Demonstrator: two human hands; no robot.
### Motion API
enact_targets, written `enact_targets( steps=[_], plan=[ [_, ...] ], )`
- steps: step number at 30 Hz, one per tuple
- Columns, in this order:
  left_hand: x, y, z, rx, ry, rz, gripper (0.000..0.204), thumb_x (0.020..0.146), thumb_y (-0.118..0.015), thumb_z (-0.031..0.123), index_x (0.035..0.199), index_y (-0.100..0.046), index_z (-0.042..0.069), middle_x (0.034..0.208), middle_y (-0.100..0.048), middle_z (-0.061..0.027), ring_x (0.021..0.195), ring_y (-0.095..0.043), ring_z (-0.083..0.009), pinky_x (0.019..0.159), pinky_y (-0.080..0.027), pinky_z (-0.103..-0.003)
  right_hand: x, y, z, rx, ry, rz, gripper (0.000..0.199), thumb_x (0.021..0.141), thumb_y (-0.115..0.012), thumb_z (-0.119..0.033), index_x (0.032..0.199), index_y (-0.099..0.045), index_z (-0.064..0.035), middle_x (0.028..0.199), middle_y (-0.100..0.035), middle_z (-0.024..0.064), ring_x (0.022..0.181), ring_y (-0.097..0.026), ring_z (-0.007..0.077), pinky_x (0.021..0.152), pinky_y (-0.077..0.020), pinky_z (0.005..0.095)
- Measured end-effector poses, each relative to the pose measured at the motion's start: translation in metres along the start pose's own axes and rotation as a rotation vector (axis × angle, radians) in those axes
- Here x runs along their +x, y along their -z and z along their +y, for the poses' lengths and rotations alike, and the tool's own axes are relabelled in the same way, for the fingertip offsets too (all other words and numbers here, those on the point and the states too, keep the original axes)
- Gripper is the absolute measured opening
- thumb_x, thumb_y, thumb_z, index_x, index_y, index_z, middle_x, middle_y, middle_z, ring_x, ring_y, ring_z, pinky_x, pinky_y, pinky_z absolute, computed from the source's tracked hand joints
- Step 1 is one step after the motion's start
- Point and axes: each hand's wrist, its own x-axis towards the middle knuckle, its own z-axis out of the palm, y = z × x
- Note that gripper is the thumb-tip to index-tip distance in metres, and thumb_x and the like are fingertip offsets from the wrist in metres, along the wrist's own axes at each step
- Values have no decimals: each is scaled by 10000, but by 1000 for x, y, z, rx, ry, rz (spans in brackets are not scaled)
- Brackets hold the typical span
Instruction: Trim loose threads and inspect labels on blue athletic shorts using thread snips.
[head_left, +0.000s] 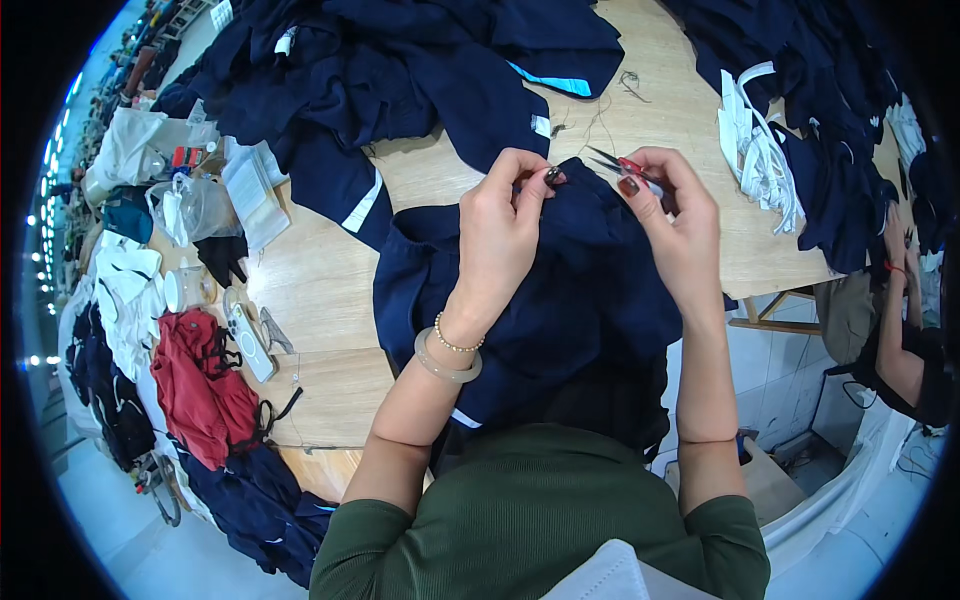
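Note:
A navy blue garment [590, 290] hangs over the table's near edge and onto my lap, its top bunched between my hands. My left hand [507, 205] pinches the garment's edge between thumb and fingers; a beaded bracelet and a pale bangle circle that wrist. In my right hand [680, 210] are small thread snips [622, 163] with red on them, wrapped by the fingers. Their dark, slightly parted blades point left, just above the cloth and apart from my left fingertips. Fine loose threads lie on the table beyond the blades.
A heap of navy garments [400, 80] covers the far side of the wooden table [310, 300]. White strips [755, 150] lie far right. On the left are a phone [250, 340], a plastic bag [190, 210] and red cloth [200, 385]. Another person's arm [897, 300] is at right.

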Motion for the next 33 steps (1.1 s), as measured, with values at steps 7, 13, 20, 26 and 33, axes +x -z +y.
enact_targets(
  steps=[7, 13, 20, 26, 33],
  plan=[
    [11, 4, -13, 456, -505, 70, 61, 997, -490, 12, 983, -546, -7, 874, -681, -85, 777, -623, -121, 707, -478, -243, -7, -25, 13, 36, 108, -18, 205, 797, -739, -10, 986, -661, 2, 869, -617, 74, 787, -605, 170, 698, -468, 267],
    [8, -6, -15, 77, -300, 51, 25, 970, -521, -3, 993, -523, -12, 800, -645, -125, 720, -637, -186, 651, -479, -277, -14, -31, 10, 47, 203, 80, 258, 737, -692, 114, 958, -675, -19, 783, -546, 53, 700, -565, 142, 618, -444, 256],
    [-4, -11, 3, -4, -158, 70, 55, 984, -546, 33, 986, -540, -22, 739, -642, -88, 645, -573, -82, 583, -446, -230, -13, -39, 7, -143, 411, 113, 249, 683, -691, 77, 903, -672, -39, 764, -556, 60, 673, -581, 208, 586, -466, 301],
    [-13, -16, 4, -45, -189, 138, 43, 977, -558, 22, 983, -556, -20, 752, -662, -75, 659, -568, -64, 589, -448, -220, -15, -42, 2, -15, 313, 115, 153, 776, -685, 56, 904, -631, -6, 780, -546, 66, 678, -578, 170, 624, -475, 266],
    [-10, -14, 4, -89, -239, 134, 57, 977, -567, 35, 971, -565, -22, 764, -667, -61, 704, -598, -68, 639, -466, -208, -16, -23, 9, 436, -41, 224, 71, 917, -652, -23, 962, -608, 10, 928, -568, 27, 816, -531, 64, 752, -455, 190]
  ],
)
